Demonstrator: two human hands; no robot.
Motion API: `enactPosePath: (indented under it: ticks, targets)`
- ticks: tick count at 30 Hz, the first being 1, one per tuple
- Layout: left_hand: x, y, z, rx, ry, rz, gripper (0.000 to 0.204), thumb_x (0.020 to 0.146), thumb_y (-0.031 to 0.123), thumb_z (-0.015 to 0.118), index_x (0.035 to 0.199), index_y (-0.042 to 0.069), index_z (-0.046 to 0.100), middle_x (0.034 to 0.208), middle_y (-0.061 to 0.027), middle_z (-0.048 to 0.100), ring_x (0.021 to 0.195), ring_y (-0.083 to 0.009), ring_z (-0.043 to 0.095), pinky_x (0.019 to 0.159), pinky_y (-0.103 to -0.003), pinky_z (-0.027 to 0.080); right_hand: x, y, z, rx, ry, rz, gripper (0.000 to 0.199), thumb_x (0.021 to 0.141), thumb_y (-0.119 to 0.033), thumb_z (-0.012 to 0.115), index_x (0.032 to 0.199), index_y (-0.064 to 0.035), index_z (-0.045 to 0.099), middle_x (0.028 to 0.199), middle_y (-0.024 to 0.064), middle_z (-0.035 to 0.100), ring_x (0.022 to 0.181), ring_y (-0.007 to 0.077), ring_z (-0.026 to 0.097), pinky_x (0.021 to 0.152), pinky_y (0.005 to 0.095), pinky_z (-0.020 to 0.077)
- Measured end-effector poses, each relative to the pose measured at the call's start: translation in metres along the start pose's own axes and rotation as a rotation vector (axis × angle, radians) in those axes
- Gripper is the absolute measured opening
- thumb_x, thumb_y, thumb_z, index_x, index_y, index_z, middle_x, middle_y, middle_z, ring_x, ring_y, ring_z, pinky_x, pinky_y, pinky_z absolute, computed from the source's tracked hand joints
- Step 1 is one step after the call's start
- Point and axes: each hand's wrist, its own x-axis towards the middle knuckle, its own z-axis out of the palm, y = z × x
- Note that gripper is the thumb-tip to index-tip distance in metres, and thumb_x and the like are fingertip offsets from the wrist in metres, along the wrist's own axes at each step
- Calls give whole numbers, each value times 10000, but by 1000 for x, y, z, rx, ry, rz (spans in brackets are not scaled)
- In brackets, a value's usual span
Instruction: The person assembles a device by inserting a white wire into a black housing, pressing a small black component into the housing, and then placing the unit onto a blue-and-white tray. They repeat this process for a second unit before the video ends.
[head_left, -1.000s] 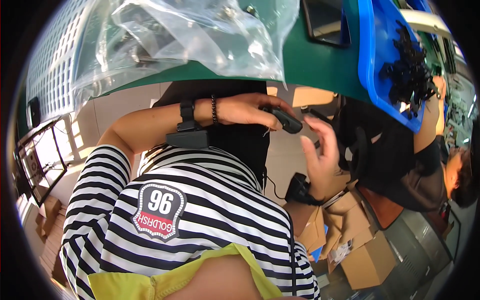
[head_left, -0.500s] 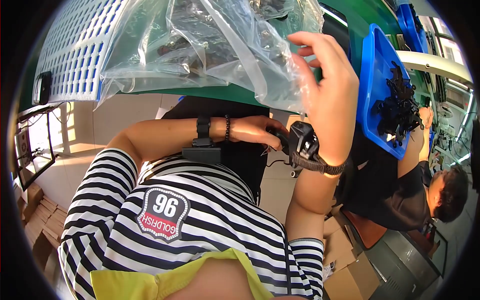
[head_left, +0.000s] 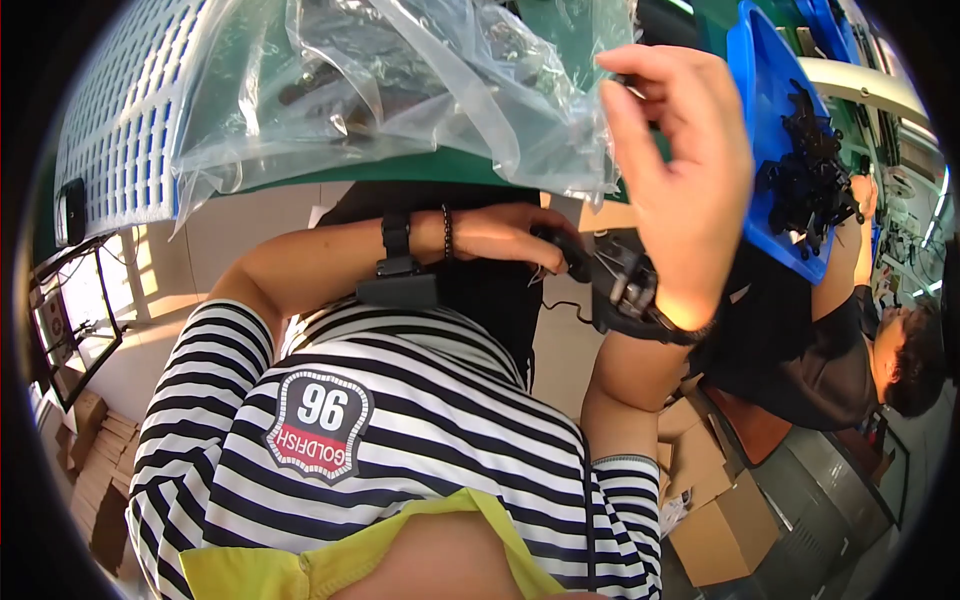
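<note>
My left hand (head_left: 500,235) is held low in front of my body, its fingers closed round a rounded black object (head_left: 566,256) whose kind I cannot make out. My right hand (head_left: 690,160) is raised at the table's near edge, beside the right side of a clear plastic bag (head_left: 420,110). Its thumb and fingers are curled toward each other in a pinch; a small dark spot shows between them, too small to name. Dark items show blurrily through the bag. Black devices are strapped at both wrists.
A blue bin (head_left: 745,80) of black plastic parts (head_left: 805,170) stands to the right. Beyond it a co-worker in a dark top (head_left: 840,370) reaches toward the bench. A white perforated tray (head_left: 120,130) lies at the left on the green table (head_left: 330,172). Cardboard boxes (head_left: 735,530) lie on the floor.
My right hand has moved to the right relative to the bag, its thumb and forefinger drawing closer. The left hand keeps its hold. The whole view has shifted slightly.
</note>
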Motion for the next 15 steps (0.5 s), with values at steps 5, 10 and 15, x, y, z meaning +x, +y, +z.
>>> enactPosePath:
  ticks: [5, 10, 15]
  targets:
    - [4, 9, 2, -63, -47, -83, 500, 870, 274, 720, 1276, -1, 623, 1078, -76, 665, 921, -123, 616, 823, -288, 530, -71, -13, -36, 561, 159, 189, 103, 960, 68, 602, 1062, 79, 615, 1183, 170, 649, 954, 210, 689, 889, 301, 563]
    - [0, 11, 5, -212, -58, -251, 531, 898, 305, 696, 1302, -25, 593, 1180, -95, 635, 972, -154, 632, 876, -317, 559, -143, 23, -29, 565, 173, 454, 140, 956, 92, 586, 1088, 64, 621, 1193, 219, 671, 1012, 246, 707, 938, 324, 556]
    - [3, 14, 12, -165, -19, -342, 537, 928, 360, 655, 1287, -31, 581, 1246, -102, 602, 967, -171, 656, 885, -332, 578, -186, 48, 13, 571, 305, 636, 142, 958, 70, 614, 1090, 57, 665, 1156, 208, 723, 1083, 242, 699, 1001, 331, 520]
